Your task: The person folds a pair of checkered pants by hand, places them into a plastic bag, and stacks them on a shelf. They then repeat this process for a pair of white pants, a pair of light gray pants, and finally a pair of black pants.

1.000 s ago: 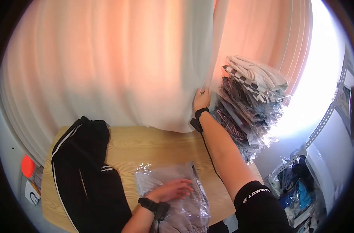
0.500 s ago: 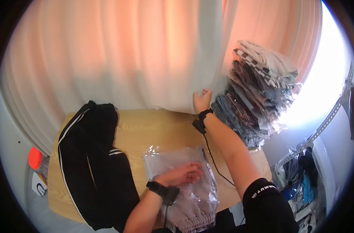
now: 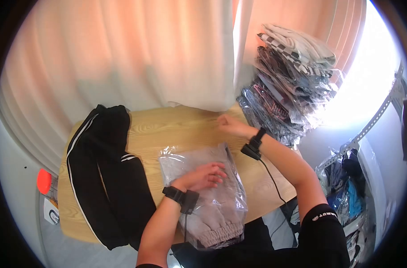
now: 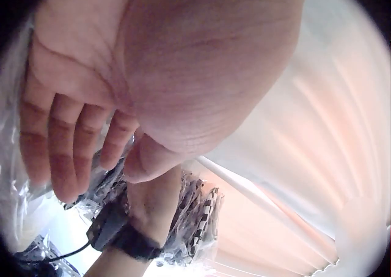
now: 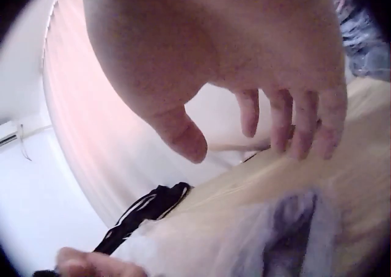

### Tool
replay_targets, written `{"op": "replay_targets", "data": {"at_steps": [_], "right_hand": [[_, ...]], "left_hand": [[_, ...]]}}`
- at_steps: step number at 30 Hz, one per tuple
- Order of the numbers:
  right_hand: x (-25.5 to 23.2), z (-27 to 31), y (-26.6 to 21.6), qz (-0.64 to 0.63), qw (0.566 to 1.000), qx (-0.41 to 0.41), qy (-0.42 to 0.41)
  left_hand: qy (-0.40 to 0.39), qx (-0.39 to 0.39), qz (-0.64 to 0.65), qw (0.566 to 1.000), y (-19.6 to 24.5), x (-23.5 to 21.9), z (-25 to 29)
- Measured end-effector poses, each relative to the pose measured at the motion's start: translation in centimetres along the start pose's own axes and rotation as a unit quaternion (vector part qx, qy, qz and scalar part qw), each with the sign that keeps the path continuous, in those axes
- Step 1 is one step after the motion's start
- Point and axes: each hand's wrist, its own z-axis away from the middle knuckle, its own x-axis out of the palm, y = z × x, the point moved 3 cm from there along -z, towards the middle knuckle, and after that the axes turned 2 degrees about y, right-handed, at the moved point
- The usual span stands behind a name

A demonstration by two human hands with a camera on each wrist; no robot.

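A grey garment in a clear plastic bag lies at the table's front edge, its gathered waistband toward the person. Over the bag is the left hand, palm turned sideways with fingers loosely bent; in the left wrist view that hand grips nothing. The right hand hovers above the table behind the bag, near the curtain's lower edge. Its fingers hang apart with nothing between them in the right wrist view, where the hand shows clearly. Black trousers with white stripes lie left of the bag.
A pale curtain hangs behind the wooden table. At the back right stands a tall stack of bagged clothes. More bagged items are at the lower right beside a perforated metal strip. A red object is at the left.
The right hand has let go of the curtain and come back toward the bag over the table. The left hand stays over the bag. The head view has shifted.
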Motion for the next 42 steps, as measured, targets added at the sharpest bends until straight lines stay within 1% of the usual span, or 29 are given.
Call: {"op": "replay_targets", "data": {"at_steps": [2, 4, 6, 8, 12, 14, 15, 18, 19, 20, 21, 24, 25, 27, 28, 29, 30, 31, 32, 33, 34, 35, 36, 38, 39, 40, 41, 42], "right_hand": [[0.4, 4.5, -0.5, -0.052, 0.989, -0.019, -0.140], [1.0, 9.1, -0.1, 0.022, 0.985, -0.022, -0.168], [1.5, 14.1, -0.4, 0.065, 0.985, -0.059, -0.149], [1.7, 19.4, -2.2, 0.103, 0.987, -0.028, -0.124], [3.2, 25.6, 0.3, 0.033, 0.995, 0.015, -0.092], [3.9, 27.8, 0.6, 0.017, 0.998, 0.022, -0.062], [4.2, 28.6, 1.4, 0.011, 0.998, 0.038, -0.042], [5.4, 30.6, 2.9, -0.067, 0.994, 0.082, 0.010], [6.0, 31.3, 3.4, -0.162, 0.980, 0.118, -0.002], [6.6, 32.0, 3.7, -0.255, 0.955, 0.153, -0.014], [7.0, 32.5, 3.6, -0.346, 0.919, 0.186, -0.026], [8.2, 33.7, 2.1, -0.329, 0.915, 0.218, -0.083], [8.9, 34.1, 2.3, -0.335, 0.916, 0.203, -0.089], [9.7, 34.1, 2.6, -0.339, 0.914, 0.201, -0.098], [10.0, 34.2, 2.8, -0.342, 0.913, 0.198, -0.098], [10.5, 34.2, 3.1, -0.325, 0.919, 0.185, -0.122], [11.2, 34.0, 3.7, -0.308, 0.924, 0.172, -0.144], [11.7, 33.9, 3.9, -0.293, 0.929, 0.157, -0.164], [11.8, 33.9, 3.7, -0.325, 0.921, 0.164, -0.139], [11.7, 34.1, 3.1, -0.356, 0.911, 0.173, -0.117], [11.8, 34.3, 2.5, -0.386, 0.899, 0.181, -0.096], [11.8, 34.5, 2.2, -0.425, 0.880, 0.197, -0.079], [12.0, 34.6, 2.4, -0.440, 0.874, 0.195, -0.072], [12.7, 34.9, 3.0, -0.472, 0.858, 0.193, -0.058], [13.0, 35.1, 3.3, -0.467, 0.863, 0.185, -0.054], [13.3, 35.3, 3.8, -0.461, 0.868, 0.177, -0.049], [13.4, 35.3, 4.3, -0.455, 0.874, 0.165, -0.041], [13.6, 35.4, 4.9, -0.478, 0.862, 0.164, -0.033]], "left_hand": [[0.005, -0.005, 0.002, 1.000, 0.1, -0.1, 0.0], [0.008, -0.007, 0.004, 1.000, 0.0, 0.0, -0.1], [0.012, -0.002, 0.005, 1.000, 0.1, 0.1, 0.0], [0.023, -0.002, -0.004, 1.000, 0.3, 0.4, 0.2], [0.027, -0.005, -0.008, 1.000, 0.3, 0.4, 0.1], [0.028, -0.002, -0.006, 1.000, 0.4, 0.4, 0.2], [0.028, 0.000, -0.005, 1.000, 0.4, 0.5, 0.2], [0.033, 0.003, -0.002, 0.999, 0.3, 0.4, 0.3], [0.037, 0.003, 0.000, 0.999, 0.3, 0.3, 0.3], [0.040, 0.003, 0.001, 0.999, 0.3, 0.3, 0.3], [0.043, 0.003, 0.002, 0.999, 0.3, 0.3, 0.3], [0.037, -0.003, 0.010, 0.999, 0.5, 0.3, 0.3], [0.056, 0.023, -0.012, 0.998, 0.5, 0.5, 0.4], [0.097, 0.072, -0.064, 0.991, 1.5, 1.4, 1.2], [0.113, 0.113, -0.094, 0.983, 2.8, 2.0, 2.1], [0.129, 0.153, -0.122, 0.972, 3.8, 3.0, 3.7], [0.226, 0.163, -0.191, 0.941, 4.5, 4.5, 5.8], [0.317, 0.169, -0.259, 0.897, 5.0, 5.7, 7.8], [0.381, 0.206, -0.321, 0.843, 4.6, 5.7, 9.7], [0.444, 0.240, -0.402, 0.764, 3.5, 5.8, 11.8], [0.512, 0.213, -0.433, 0.711, 2.0, 6.5, 13.5], [0.539, 0.199, -0.448, 0.685, 0.0, 7.7, 14.6], [0.567, 0.184, -0.463, 0.656, -2.1, 8.8, 15.6], [0.518, 0.167, -0.573, 0.612, -6.6, 10.9, 16.2], [0.534, 0.135, -0.532, 0.643, -8.5, 12.5, 15.8], [0.535, 0.123, -0.514, 0.660, -10.2, 12.8, 15.9], [0.553, 0.126, -0.482, 0.668, -11.4, 13.7, 15.9], [0.568, 0.132, -0.453, 0.674, -12.0, 14.4, 15.9]]}}
